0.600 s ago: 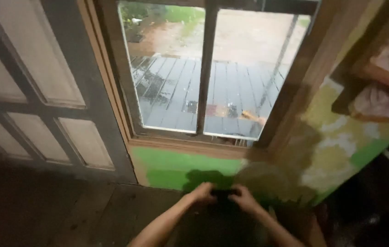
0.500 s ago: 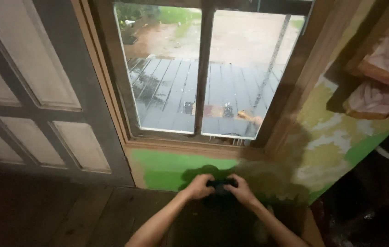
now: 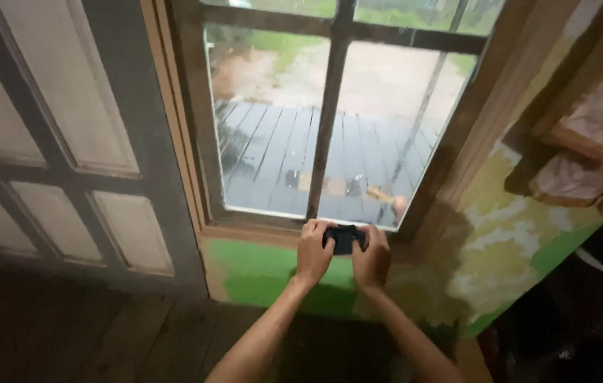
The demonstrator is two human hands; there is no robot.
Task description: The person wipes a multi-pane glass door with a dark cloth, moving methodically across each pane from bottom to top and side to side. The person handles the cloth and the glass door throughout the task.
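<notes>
Dimly: both hands, left hand (image 3: 313,253) | right hand (image 3: 372,259) | clasp small dark object (image 3: 345,239), mostly hidden

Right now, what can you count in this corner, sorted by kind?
Hands: 2, the left hand and the right hand
Small black objects held between them: 1
Windows: 1
Panelled doors: 1
Total: 5

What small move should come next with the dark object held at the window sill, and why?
Probably a short, steady push toward the wooden sill. The left hand and right hand both grip the small dark object just below the glass pane, above the green-painted wall.
</notes>
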